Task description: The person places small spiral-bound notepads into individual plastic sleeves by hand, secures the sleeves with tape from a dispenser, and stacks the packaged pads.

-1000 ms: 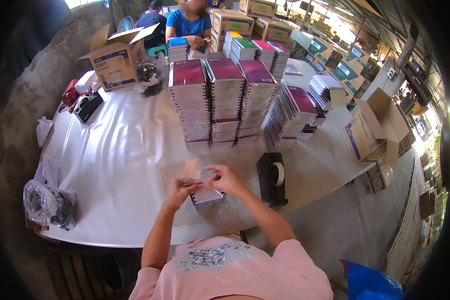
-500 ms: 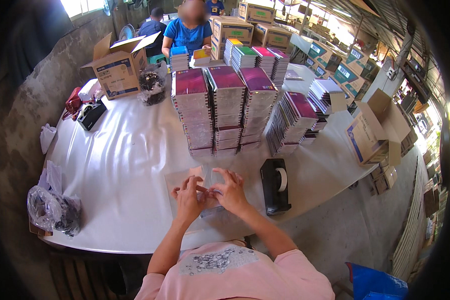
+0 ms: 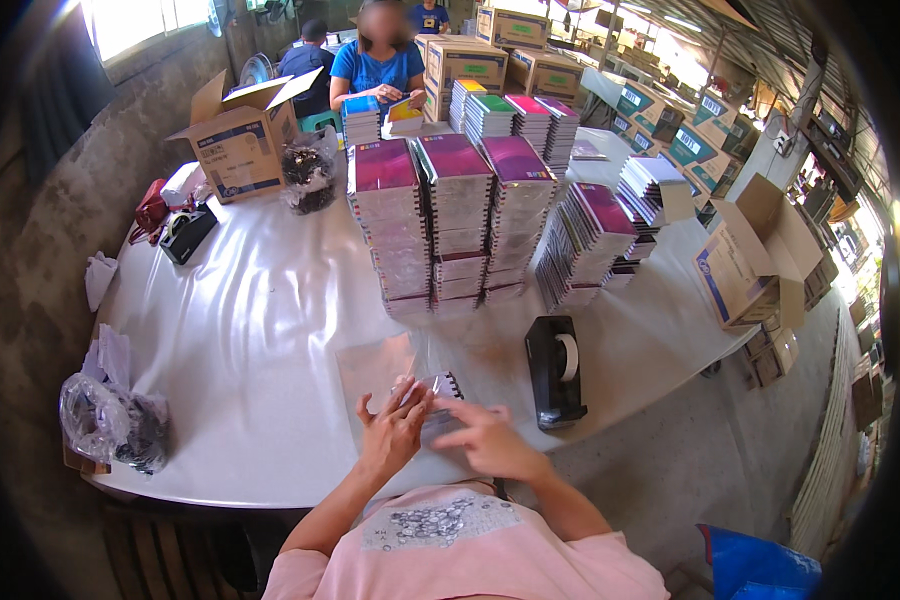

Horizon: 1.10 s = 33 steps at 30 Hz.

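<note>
A small spiral notebook (image 3: pixel 440 383) lies at the table's near side, partly hidden by my hands. Clear plastic with a pinkish sheet (image 3: pixel 375 362) spreads beside and under it. My left hand (image 3: pixel 395 428) rests over the notebook and plastic, its fingers stretched out. Just right of it, my right hand (image 3: pixel 492 440) is apart from the left, fingers extended and blurred by motion, with nothing visible in them. A black tape dispenser (image 3: pixel 555 375) with a clear roll stands to the right of my right hand.
Tall stacks of purple spiral notebooks (image 3: pixel 455 215) stand ahead. Open cartons sit at the far left (image 3: pixel 238 150) and right (image 3: pixel 740 265). A second tape dispenser (image 3: pixel 185 232) and a crumpled plastic bag (image 3: pixel 115 420) lie left. Across the table, a person (image 3: pixel 377 75) handles notebooks.
My hands, which were pinching together over the plastic, have separated. The right hand has moved down and right, and the left lies flatter; more of the notebook's spiral edge shows.
</note>
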### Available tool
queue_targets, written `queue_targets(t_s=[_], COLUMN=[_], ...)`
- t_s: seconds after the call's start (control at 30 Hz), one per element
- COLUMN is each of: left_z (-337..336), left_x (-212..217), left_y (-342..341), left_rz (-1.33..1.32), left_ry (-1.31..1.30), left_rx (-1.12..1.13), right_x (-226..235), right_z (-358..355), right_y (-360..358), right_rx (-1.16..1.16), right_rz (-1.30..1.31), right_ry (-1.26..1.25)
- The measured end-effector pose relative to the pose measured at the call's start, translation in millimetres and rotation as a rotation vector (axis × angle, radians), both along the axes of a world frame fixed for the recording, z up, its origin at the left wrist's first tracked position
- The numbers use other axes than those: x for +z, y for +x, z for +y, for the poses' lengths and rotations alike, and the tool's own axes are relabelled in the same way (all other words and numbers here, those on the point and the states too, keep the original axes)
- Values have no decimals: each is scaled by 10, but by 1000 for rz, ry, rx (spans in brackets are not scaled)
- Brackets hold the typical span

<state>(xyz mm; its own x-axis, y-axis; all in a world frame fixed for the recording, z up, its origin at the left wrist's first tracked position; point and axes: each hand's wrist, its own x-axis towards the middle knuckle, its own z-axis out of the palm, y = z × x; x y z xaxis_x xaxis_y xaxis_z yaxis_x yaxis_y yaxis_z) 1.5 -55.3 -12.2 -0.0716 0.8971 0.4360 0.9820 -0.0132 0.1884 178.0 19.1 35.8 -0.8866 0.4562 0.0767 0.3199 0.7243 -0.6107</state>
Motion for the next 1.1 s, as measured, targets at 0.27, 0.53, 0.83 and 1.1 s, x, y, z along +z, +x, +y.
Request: queue_targets(t_s=[0.27, 0.53, 0.83, 1.1], left_z=[17, 6, 11, 10], left_x=[-41, -69, -71, -32], left_y=[124, 41, 61, 61], left_rz=[-2, -15, -16, -13], left_ry=[58, 28, 65, 46], left_rx=[22, 8, 29, 23], right_x=[-930, -689, -886, -1212], right_z=[547, 809, 502, 189], right_y=[1561, 1433, 1605, 1758], right_rx=[-1168, -1075, -869, -711], right_rz=[139, 188, 858, 924], right_ry=[-16, -874, -1291, -939])
